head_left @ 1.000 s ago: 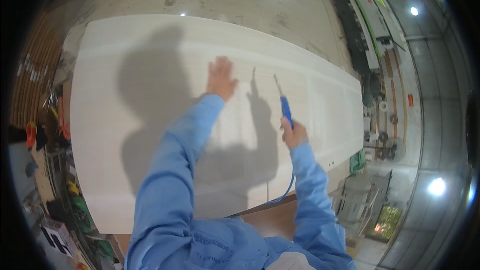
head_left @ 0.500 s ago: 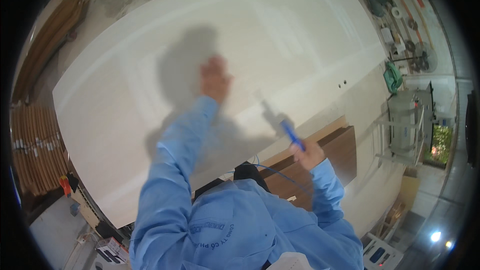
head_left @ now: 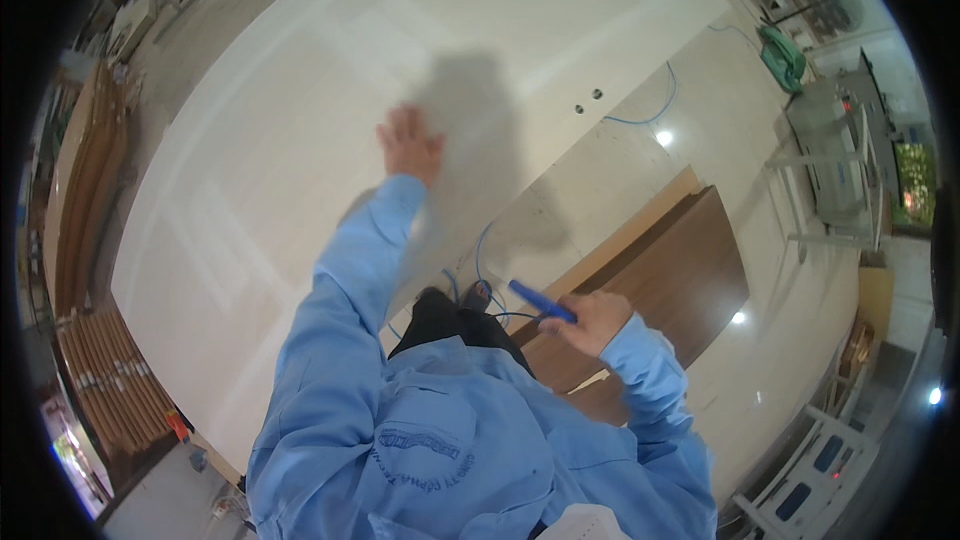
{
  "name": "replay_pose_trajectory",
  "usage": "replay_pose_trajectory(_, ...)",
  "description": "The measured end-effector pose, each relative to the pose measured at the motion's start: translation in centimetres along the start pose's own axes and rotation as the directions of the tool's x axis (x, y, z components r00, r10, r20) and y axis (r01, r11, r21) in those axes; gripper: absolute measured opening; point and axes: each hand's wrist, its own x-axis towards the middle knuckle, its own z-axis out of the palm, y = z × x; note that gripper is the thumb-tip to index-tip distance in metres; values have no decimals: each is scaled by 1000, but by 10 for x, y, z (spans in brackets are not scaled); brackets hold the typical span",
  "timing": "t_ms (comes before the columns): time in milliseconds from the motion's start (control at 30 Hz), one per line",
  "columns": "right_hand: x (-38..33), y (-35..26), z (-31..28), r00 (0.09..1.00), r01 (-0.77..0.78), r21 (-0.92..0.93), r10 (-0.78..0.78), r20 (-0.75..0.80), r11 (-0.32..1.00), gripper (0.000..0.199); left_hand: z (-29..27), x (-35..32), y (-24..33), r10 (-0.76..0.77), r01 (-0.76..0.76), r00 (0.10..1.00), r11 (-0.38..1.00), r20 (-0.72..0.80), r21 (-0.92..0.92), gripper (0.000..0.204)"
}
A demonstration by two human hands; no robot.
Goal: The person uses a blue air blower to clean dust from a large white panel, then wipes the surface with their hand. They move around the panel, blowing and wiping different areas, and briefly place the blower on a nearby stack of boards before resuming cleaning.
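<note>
My left hand [head_left: 408,147] is over a large pale board [head_left: 290,120], its fingers spread and holding nothing. Whether the palm touches the surface I cannot tell. Two small dark round holes or fittings [head_left: 588,101] show near the board's right edge. My right hand [head_left: 596,321] is wrapped round a slim blue stick-shaped tool [head_left: 540,300], which points up and to the left, beyond the board's edge. A dark thin line, maybe a hose or cord, runs by the tool's lower end. Its exact kind does not show.
Brown wooden panels [head_left: 690,270] lie to the right below my right hand. A blue hose [head_left: 650,121] winds over the floor and near my feet. Brown stacked strips [head_left: 110,380] stand at left; a grey machine [head_left: 830,140] and a green object [head_left: 782,58] at right.
The view has shifted, showing more floor and my feet. My right hand with the blue tool has moved back from the board's edge, and the tool now points more leftward. The left hand stays over the board.
</note>
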Motion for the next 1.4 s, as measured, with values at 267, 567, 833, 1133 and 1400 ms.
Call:
replay_pose_trajectory(267,-17,130,-98,472,144,209,-253,845,967,35,19,-81,54,610,-526,779,761,143,-378,74)
replay_pose_trajectory(567,-61,155,-139,680,-134,-558,486,550,819,31,13,-26,16,320,-277,944,898,76,-341,65)
replay_pose_trajectory(833,-7,181,-130,693,-283,-339,435,575,897,25,11,-26,24,307,-260,941,924,140,-279,63)
replay_pose_trajectory(1133,109,286,2,818,-352,-272,436,376,896,28,0,-20,36,301,-267,945,935,127,-232,55)
replay_pose_trajectory(1400,101,358,-62,554,-180,-217,281,783,959,21,-3,-18,50,306,-278,942,940,134,-197,58)
